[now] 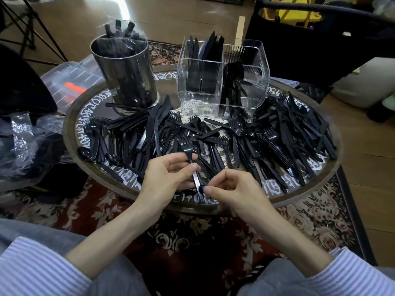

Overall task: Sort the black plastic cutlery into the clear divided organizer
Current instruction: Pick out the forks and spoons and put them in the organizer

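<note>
Landmark: a round, dark wooden-rimmed worktop [70, 116] with white lettering around its border; every place below is given from it.
Far left, off the worktop: crumpled clear plastic wrapping [23, 144], and behind it a clear plastic storage box [70, 80] with an orange item inside.
Back left of the worktop: a tall shiny metal cylinder canister [126, 73] standing upright, with black plastic handles sticking out of its top.
Across the worktop: a loose heap of black plastic cutlery [277, 137], forks, knives and spoons lying jumbled from the left edge to the right edge.
Near edge of the worktop, left of centre: the left hand [168, 174], fingers curled, pinching the neck of a black plastic fork [189, 152] whose tines point away from the person.
Near edge of the worktop, right of centre: the right hand [230, 189], fingers curled, its thumb and forefinger pinching the lower end of the same fork's handle.
Back centre-right of the worktop: a clear ribbed plastic divided organizer [222, 75], upright; black knives stand in its rear left compartment and black spoons in its front right compartment.
Beneath the worktop: a red and cream floral rug [310, 221].
</note>
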